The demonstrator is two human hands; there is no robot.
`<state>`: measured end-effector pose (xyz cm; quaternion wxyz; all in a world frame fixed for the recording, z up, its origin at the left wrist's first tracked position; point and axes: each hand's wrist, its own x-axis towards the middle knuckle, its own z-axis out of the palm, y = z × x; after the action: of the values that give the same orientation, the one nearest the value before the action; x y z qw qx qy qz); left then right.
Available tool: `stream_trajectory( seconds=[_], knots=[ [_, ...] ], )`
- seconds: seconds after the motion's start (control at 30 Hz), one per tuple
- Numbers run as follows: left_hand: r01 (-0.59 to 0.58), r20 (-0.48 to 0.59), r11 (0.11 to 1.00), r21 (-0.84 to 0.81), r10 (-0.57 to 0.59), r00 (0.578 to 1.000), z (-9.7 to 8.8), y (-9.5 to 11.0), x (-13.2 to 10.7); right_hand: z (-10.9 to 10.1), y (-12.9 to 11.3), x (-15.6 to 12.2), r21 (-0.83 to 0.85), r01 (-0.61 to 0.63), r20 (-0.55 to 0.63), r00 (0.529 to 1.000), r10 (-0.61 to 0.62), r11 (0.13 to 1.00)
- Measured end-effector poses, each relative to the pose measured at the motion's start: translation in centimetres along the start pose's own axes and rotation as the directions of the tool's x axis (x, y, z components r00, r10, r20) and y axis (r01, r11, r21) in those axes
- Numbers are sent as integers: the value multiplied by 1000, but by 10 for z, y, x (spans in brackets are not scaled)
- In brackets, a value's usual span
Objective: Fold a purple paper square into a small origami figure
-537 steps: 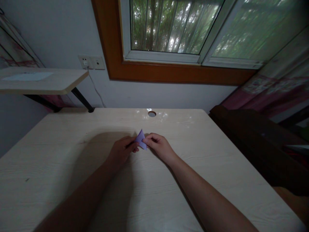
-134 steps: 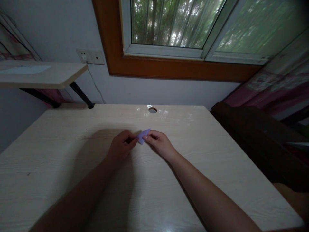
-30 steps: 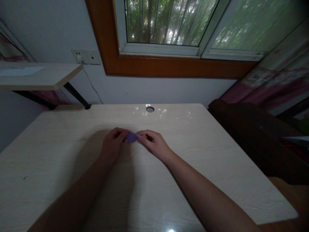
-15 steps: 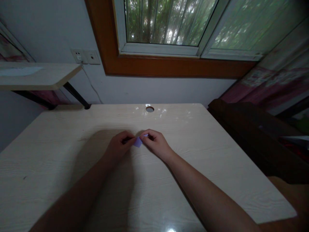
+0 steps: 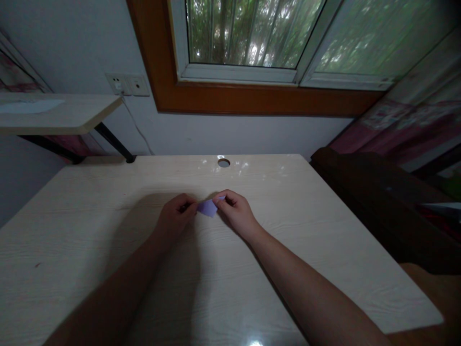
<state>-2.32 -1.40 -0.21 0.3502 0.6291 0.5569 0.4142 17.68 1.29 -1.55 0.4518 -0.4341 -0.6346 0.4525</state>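
A small folded piece of purple paper (image 5: 207, 207) is held just above the pale wooden table (image 5: 108, 230), near its middle. My left hand (image 5: 176, 218) pinches the paper's left end with curled fingers. My right hand (image 5: 234, 214) pinches its right end between thumb and fingertips. Both forearms reach in from the bottom edge of the view. Part of the paper is hidden behind my fingers.
A round cable hole (image 5: 224, 163) lies at the table's far edge. A raised shelf (image 5: 65, 113) on dark legs stands at the back left, below a wall socket (image 5: 126, 84). Dark furniture (image 5: 378, 197) borders the table's right side. A window is above.
Over the last second the purple paper has been turned and refolded between my fingers; my left hand slid slightly right and both hands stay close together at the same spot.
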Motion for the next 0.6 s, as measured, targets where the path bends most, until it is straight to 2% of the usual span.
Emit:
stream_trajectory(
  seconds=[0.1,0.23,0.33,0.43,0.6],
  knots=[
    [52,-60,996,-75,-57,997,-2,-1,2,-1,2,2,56,-3,-58,998,6,998],
    [81,-208,978,-191,-121,971,-5,-4,5,-2,5,5,199,-34,-152,986,65,979],
    [55,-258,970,-239,-118,959,-4,-6,6,-2,5,6,207,-37,-143,987,68,978],
    [-8,-229,989,-147,-26,973,0,-5,4,-1,2,4,121,-25,-76,996,34,992],
    [-134,-27,990,47,135,991,5,-4,1,2,0,1,18,44,13,999,-44,999]
  ],
)
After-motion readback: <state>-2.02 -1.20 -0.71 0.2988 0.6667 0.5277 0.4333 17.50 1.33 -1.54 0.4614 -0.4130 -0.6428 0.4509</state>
